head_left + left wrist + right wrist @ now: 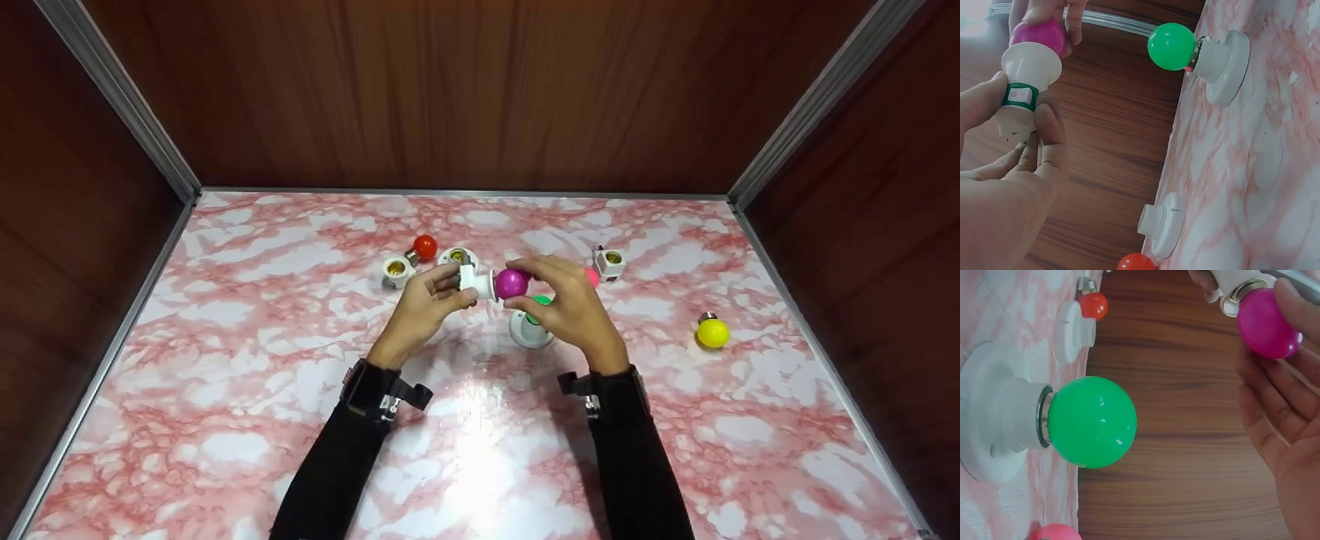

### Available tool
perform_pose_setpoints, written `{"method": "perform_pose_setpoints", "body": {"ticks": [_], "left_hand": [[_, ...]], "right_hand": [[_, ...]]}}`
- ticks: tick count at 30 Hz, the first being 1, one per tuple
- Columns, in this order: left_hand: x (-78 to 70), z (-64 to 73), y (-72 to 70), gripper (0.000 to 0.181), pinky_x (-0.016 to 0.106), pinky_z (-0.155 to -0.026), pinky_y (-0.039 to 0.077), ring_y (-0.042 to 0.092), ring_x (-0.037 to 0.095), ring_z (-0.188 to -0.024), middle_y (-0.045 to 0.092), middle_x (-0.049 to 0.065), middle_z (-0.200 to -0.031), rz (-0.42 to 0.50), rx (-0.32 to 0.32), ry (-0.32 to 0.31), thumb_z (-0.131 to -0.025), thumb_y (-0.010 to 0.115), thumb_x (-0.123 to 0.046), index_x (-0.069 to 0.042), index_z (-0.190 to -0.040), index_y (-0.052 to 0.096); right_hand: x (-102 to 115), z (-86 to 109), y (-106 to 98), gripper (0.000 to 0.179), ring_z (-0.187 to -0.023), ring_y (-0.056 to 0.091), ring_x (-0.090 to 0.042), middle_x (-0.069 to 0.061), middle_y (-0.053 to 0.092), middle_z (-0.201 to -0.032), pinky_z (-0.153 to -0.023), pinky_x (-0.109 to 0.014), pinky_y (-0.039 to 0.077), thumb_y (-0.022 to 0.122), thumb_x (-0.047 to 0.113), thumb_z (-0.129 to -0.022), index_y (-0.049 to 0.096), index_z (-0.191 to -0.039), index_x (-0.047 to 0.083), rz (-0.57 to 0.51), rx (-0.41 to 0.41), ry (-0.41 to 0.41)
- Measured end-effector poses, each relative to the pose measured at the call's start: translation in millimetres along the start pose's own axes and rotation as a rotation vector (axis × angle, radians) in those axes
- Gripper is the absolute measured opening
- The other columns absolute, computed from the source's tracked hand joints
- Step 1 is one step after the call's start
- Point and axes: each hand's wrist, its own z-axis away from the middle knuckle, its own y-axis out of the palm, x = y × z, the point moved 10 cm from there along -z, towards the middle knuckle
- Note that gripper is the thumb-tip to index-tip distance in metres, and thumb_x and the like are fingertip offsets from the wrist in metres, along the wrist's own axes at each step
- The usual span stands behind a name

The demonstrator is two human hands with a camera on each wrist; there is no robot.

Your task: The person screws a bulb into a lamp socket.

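My left hand point(427, 304) grips a white bulb socket point(1024, 73) that has a switch on a green band, held above the table. At the socket's mouth sits a magenta light bulb point(511, 284), its metal base partly showing in the right wrist view. The fingers and thumb of my right hand point(566, 304) pinch the round glass of this bulb. Below and close to the right hand, a green bulb point(1093, 422) stands in a round white socket base point(994, 410) on the table; the hand partly covers it in the head view.
A red bulb point(425, 247) lies at the back beside a small white socket point(397, 270) and a round-based socket point(1169, 225). Another white socket point(610, 264) stands back right by a pink bulb point(592, 277). A yellow bulb point(712, 333) lies far right. Wooden walls point(465, 90) enclose the table.
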Motion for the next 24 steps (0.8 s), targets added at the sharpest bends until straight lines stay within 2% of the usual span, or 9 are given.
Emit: {"method": "perform_pose_setpoints", "body": {"ticks": [3, 6, 9, 12, 15, 18, 24], "left_hand": [[0.8, -0.1, -0.2, 0.068, 0.032, -0.110, 0.060, 0.062, 0.043, -0.137, 0.056, 0.035, -0.150, -0.053, -0.003, -0.003, -0.098, 0.071, -0.001, 0.012, -0.156, 0.040], [1.7, -0.5, 0.0, 0.068, 0.032, -0.110, 0.060, 0.061, 0.043, -0.137, 0.058, 0.034, -0.149, -0.060, -0.007, -0.012, -0.098, 0.072, -0.001, 0.011, -0.157, 0.040], [1.7, -1.0, 0.1, 0.066, 0.026, -0.103, 0.062, 0.067, 0.033, -0.128, 0.060, 0.033, -0.146, -0.044, -0.014, -0.014, -0.098, 0.072, 0.000, 0.010, -0.155, 0.042], [0.2, -1.3, -0.1, 0.060, 0.021, -0.094, 0.064, 0.072, 0.018, -0.112, 0.063, 0.036, -0.141, -0.009, -0.021, 0.000, -0.098, 0.070, 0.001, 0.012, -0.153, 0.046], [-0.2, -1.6, -0.9, 0.056, 0.019, -0.089, 0.063, 0.073, 0.008, -0.098, 0.064, 0.036, -0.138, 0.033, -0.026, 0.009, -0.100, 0.067, 0.002, 0.012, -0.151, 0.048], [0.0, -0.9, -2.1, 0.056, 0.018, -0.088, 0.063, 0.072, 0.005, -0.094, 0.064, 0.036, -0.139, 0.060, -0.029, 0.007, -0.101, 0.065, 0.001, 0.013, -0.152, 0.046], [-1.0, 1.2, -1.8, 0.051, 0.019, -0.088, 0.062, 0.072, 0.008, -0.093, 0.070, 0.030, -0.132, 0.059, -0.013, 0.001, -0.103, 0.064, -0.004, 0.012, -0.149, 0.050]], "right_hand": [[-3.0, 0.7, 1.1, 0.048, -0.098, 0.077, -0.025, -0.013, 0.082, -0.113, -0.087, -0.040, 0.065, 0.089, 0.025, -0.086, 0.076, -0.127, 0.003, 0.013, 0.022, 0.031], [-5.7, 0.9, 2.8, 0.047, -0.099, 0.077, -0.026, -0.015, 0.082, -0.113, -0.087, -0.042, 0.065, 0.087, 0.027, -0.089, 0.075, -0.127, 0.003, 0.024, 0.048, 0.061], [-8.0, 1.1, 4.4, 0.047, -0.100, 0.078, -0.026, -0.016, 0.081, -0.115, -0.088, -0.042, 0.066, 0.085, 0.029, -0.090, 0.075, -0.128, 0.003, 0.033, 0.068, 0.087], [-8.9, 0.8, 5.1, 0.049, -0.099, 0.078, -0.025, -0.015, 0.081, -0.118, -0.087, -0.041, 0.066, 0.084, 0.029, -0.091, 0.074, -0.131, 0.003, 0.024, 0.075, 0.097], [-6.7, -0.6, 4.3, 0.056, -0.101, 0.077, -0.024, -0.013, 0.080, -0.123, -0.086, -0.038, 0.066, 0.088, 0.025, -0.087, 0.070, -0.137, 0.005, -0.007, 0.055, 0.071], [-1.5, -2.6, 2.2, 0.062, -0.107, 0.075, -0.022, -0.010, 0.077, -0.128, -0.088, -0.033, 0.065, 0.092, 0.017, -0.082, 0.068, -0.139, 0.008, -0.036, 0.023, 0.016], [6.7, -3.2, -1.2, 0.049, -0.120, 0.071, -0.023, -0.008, 0.074, -0.129, -0.101, -0.031, 0.061, 0.090, 0.002, -0.081, 0.074, -0.127, 0.011, -0.038, -0.015, -0.050]]}}
